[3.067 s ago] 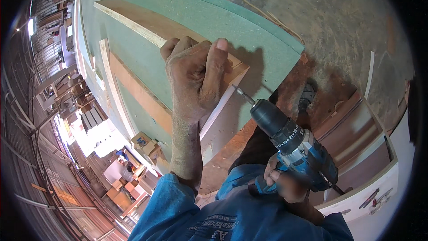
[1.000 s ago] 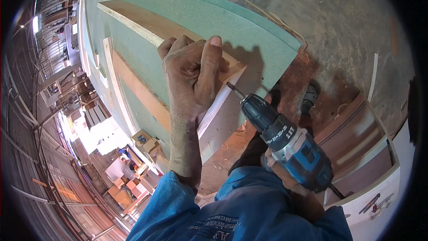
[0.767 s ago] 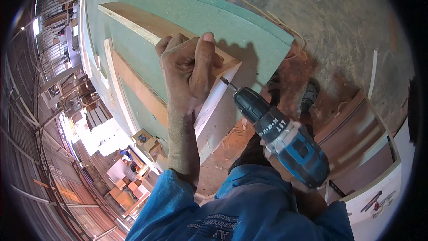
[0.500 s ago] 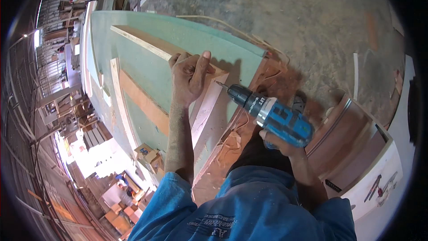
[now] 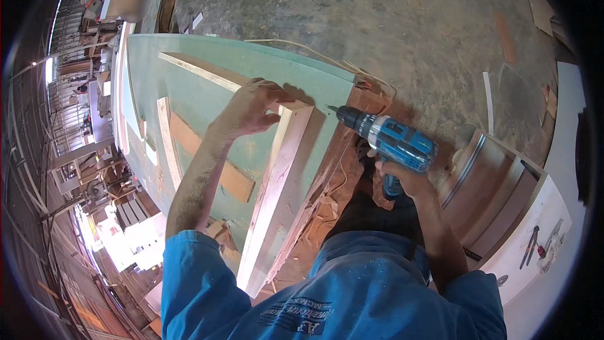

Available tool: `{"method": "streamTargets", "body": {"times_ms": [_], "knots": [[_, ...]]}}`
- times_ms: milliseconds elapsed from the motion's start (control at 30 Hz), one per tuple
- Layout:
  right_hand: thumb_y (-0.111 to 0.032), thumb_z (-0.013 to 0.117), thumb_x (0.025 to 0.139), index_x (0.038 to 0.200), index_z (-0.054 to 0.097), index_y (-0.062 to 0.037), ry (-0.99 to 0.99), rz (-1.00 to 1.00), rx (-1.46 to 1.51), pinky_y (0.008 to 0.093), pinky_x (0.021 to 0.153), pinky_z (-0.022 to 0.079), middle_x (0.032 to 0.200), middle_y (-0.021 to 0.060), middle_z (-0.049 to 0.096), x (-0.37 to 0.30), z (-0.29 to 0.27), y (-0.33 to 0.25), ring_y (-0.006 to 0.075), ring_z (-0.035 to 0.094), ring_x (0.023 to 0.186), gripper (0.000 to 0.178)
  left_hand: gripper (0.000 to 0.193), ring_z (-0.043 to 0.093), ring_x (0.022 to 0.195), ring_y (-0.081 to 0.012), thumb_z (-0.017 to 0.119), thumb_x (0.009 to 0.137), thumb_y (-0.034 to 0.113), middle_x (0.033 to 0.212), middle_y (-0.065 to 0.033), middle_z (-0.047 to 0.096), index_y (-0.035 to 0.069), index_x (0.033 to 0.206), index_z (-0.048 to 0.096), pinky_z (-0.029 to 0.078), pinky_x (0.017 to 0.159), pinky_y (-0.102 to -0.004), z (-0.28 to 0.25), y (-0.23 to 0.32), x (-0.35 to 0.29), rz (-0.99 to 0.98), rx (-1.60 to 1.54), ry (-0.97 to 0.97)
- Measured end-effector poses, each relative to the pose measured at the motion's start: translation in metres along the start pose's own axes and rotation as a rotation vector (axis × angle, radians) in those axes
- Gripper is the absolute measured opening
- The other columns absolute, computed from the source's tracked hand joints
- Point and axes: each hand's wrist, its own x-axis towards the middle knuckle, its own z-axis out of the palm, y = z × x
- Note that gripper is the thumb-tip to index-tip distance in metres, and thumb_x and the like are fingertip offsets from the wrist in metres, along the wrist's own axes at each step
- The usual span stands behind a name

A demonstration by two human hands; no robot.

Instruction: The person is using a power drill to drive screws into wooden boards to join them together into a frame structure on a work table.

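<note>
Two pale wooden boards stand on edge and meet at a corner on a green sheet-topped table (image 5: 333,82). My left hand (image 5: 255,107) is closed over the far board (image 5: 204,74) right beside that corner, its fingers curled across the top edge. The near board (image 5: 274,195) runs from the corner toward my body. A blue cordless drill (image 5: 402,145) is gripped in my right hand (image 5: 406,179), pointing left. Its thin bit ends a short gap to the right of the corner, touching nothing.
Another wooden strip (image 5: 168,141) and a brown flat offcut (image 5: 238,182) lie on the table to the left. At the right stands an open cabinet carcass (image 5: 497,189) with pliers (image 5: 530,245) on its white panel. A cable (image 5: 308,51) trails past the table's far edge; scraps lie on the concrete floor.
The drill bit has come away from the corner, to the right. My left hand has shifted from a raised-thumb hold to curling over the far board. The near board's lower end now shows.
</note>
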Motion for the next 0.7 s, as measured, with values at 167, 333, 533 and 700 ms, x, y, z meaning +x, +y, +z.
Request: {"method": "streamTargets", "body": {"times_ms": [167, 333, 533, 700], "knots": [[0.004, 0.071, 0.082, 0.116, 0.069, -0.0036, -0.043, 0.021, 0.08, 0.03, 0.067, 0.056, 0.1, 0.0075, 0.075, 0.021, 0.016, 0.006, 0.0124, 0.067, 0.075, 0.034, 0.062, 0.065, 0.123, -0.029, 0.061, 0.067, -0.009, 0.128, -0.0114, 0.071, 0.013, 0.124, 0.074, 0.051, 0.108, -0.0454, 0.003, 0.007, 0.013, 0.012, 0.079, -0.044], [0.004, 0.071, 0.079, 0.119, 0.067, -0.003, 0.011, 0.043, 0.129, 0.0293, 0.066, 0.055, 0.1, 0.0087, 0.075, 0.029, 0.028, 0.012, 0.0124, 0.065, 0.072, 0.042, 0.071, 0.066, 0.123, -0.0281, 0.058, 0.064, -0.01, 0.129, -0.0089, 0.071, 0.018, 0.128, 0.072, 0.056, 0.102, -0.0431, 0.002, 0.007, 0.013, 0.141, -0.04, 0.001], [0.003, 0.071, 0.078, 0.12, 0.067, -0.0022, 0.059, 0.103, 0.174, 0.0288, 0.064, 0.054, 0.099, 0.009, 0.075, 0.029, 0.039, 0.007, 0.0128, 0.064, 0.069, 0.043, 0.08, 0.068, 0.118, -0.0281, 0.057, 0.06, -0.011, 0.132, -0.0055, 0.071, 0.022, 0.132, 0.071, 0.059, 0.095, -0.0425, 0.001, 0.004, 0.013, 0.177, -0.046, 0.003], [0.004, 0.072, 0.08, 0.113, 0.07, -0.0035, 0.062, 0.171, 0.206, 0.0289, 0.063, 0.054, 0.099, 0.008, 0.075, 0.027, 0.041, 0.01, 0.0117, 0.064, 0.069, 0.033, 0.076, 0.069, 0.116, -0.0271, 0.058, 0.063, -0.009, 0.133, -0.0025, 0.07, 0.023, 0.129, 0.072, 0.06, 0.091, -0.0415, 0.002, 0.004, 0.013, 0.142, -0.031, 0.002]]}}
